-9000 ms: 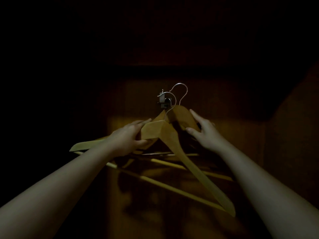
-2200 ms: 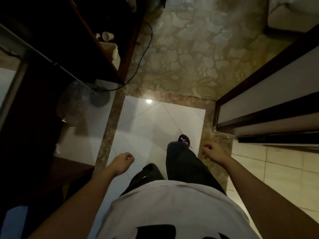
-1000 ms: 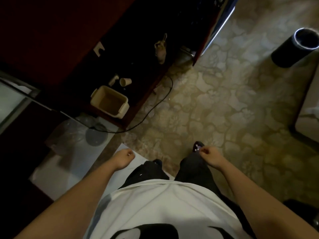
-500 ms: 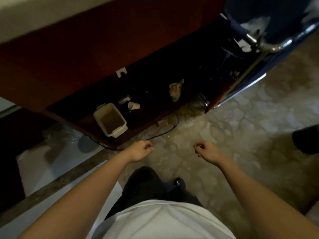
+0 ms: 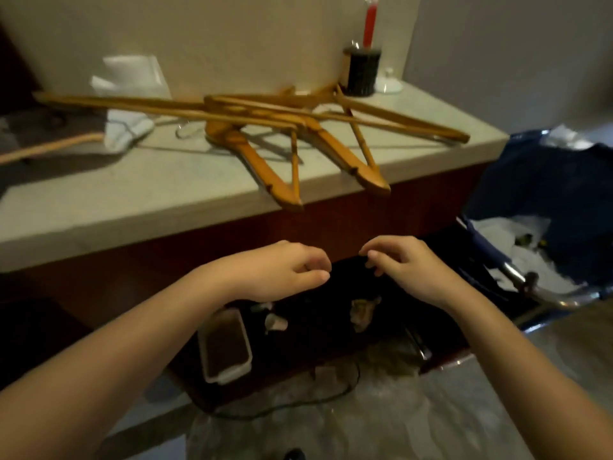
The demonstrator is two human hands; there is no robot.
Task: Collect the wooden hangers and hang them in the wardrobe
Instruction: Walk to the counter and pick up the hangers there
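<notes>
One black cup (image 5: 361, 74) at 1 o'clock holds a red stick (image 5: 370, 24). Wooden hangers (image 5: 252, 154) lie piled on the counter (image 5: 132, 180) at 12 o'clock, apart from the left hand (image 5: 282, 270) and right hand (image 5: 408, 267), both loosely curled and empty.

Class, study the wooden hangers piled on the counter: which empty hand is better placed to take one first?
Left, narrowly. The left hand hangs loosely curled just below the nearest hanger, whose end overhangs the counter edge. The right hand sits under a farther end.
</notes>
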